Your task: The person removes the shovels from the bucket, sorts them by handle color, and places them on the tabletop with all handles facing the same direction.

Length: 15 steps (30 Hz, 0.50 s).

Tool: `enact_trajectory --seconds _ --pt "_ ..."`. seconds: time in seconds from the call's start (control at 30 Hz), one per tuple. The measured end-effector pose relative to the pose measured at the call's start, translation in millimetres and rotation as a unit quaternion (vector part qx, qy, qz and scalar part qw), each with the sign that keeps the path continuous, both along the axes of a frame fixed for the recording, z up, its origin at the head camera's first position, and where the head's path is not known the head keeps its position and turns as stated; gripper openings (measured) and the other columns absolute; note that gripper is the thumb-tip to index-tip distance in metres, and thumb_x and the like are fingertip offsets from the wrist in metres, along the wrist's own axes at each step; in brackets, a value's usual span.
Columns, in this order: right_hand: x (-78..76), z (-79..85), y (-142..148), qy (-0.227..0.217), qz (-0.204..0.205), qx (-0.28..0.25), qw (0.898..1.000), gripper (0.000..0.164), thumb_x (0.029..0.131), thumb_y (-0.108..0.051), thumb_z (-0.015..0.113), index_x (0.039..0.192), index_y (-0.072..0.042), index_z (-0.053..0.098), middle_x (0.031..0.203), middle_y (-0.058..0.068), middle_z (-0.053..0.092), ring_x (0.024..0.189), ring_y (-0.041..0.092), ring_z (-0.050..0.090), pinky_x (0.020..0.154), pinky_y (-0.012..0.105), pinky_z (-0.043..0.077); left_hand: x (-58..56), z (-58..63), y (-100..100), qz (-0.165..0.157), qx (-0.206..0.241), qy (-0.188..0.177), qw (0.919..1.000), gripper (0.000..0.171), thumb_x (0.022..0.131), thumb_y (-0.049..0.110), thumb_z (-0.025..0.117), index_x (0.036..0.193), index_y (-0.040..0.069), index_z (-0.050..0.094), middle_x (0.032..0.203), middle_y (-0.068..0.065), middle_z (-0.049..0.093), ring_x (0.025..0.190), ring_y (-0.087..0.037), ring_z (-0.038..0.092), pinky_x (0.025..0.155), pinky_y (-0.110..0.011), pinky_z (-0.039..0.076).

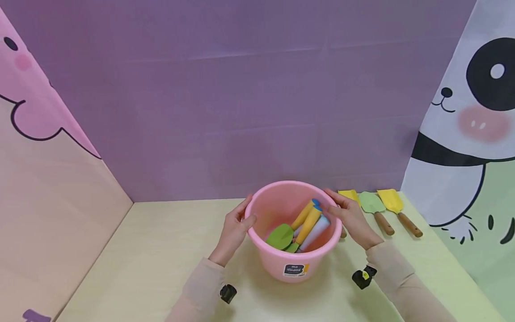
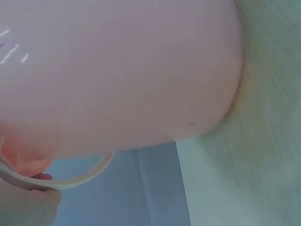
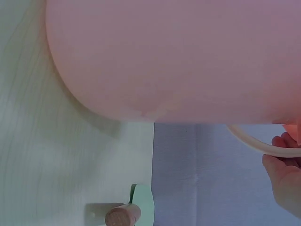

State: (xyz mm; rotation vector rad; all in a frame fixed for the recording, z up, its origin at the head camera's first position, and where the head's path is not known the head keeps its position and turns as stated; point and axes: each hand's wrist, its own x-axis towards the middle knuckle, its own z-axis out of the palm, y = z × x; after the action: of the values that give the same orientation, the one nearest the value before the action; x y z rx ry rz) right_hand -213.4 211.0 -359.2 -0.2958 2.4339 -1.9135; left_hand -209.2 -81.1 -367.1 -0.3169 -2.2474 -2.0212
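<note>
Both hands hold a pink plastic bucket (image 1: pixel 279 264) by its rim, one at each side. My left hand (image 1: pixel 237 228) grips the left side, thumb over the rim. On the right side, my right hand (image 1: pixel 354 219) grips likewise. Inside the bucket lie tools: a green rounded head (image 1: pixel 280 237), yellow handles with blue ends (image 1: pixel 310 223) and a pale lavender handle (image 1: pixel 317 232). Their lower parts are partly hidden. A pale curved handle (image 2: pixel 87 175) arcs from the bucket in the left wrist view. Whether the bucket's base touches the table cannot be told.
Right of the bucket, a green spatula-like tool (image 1: pixel 372 202) and a yellow one (image 1: pixel 390 200) with wooden handles lie on the pale table (image 1: pixel 161 264). Another yellow head (image 1: pixel 349 195) is partly covered by my right hand. A purple backdrop (image 1: pixel 241 112) stands behind.
</note>
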Motion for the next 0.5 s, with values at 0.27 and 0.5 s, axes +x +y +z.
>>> enact_trajectory --seconds 0.27,0.5 --pt "-0.2 -5.0 2.1 -0.001 -0.004 0.005 1.000 0.054 0.092 -0.019 0.050 0.142 -0.011 0.034 0.144 0.012 0.037 0.125 0.031 0.044 0.090 0.024 0.046 2.4 5.2 -4.1 0.003 -0.088 0.018 0.9960 0.056 0.082 0.009 0.059 0.136 0.006 0.044 0.142 -0.010 0.041 0.133 -0.028 0.033 0.102 -0.038 0.038" --pt "-4.3 -5.2 3.8 0.000 -0.003 0.000 1.000 0.054 0.092 -0.024 0.052 0.142 -0.013 0.035 0.143 0.009 0.040 0.125 0.028 0.044 0.092 0.026 0.046 -0.2 17.0 -7.3 0.020 -0.198 0.090 0.9758 0.059 0.078 0.012 0.065 0.134 0.006 0.047 0.139 -0.007 0.045 0.131 -0.027 0.037 0.104 -0.043 0.034"
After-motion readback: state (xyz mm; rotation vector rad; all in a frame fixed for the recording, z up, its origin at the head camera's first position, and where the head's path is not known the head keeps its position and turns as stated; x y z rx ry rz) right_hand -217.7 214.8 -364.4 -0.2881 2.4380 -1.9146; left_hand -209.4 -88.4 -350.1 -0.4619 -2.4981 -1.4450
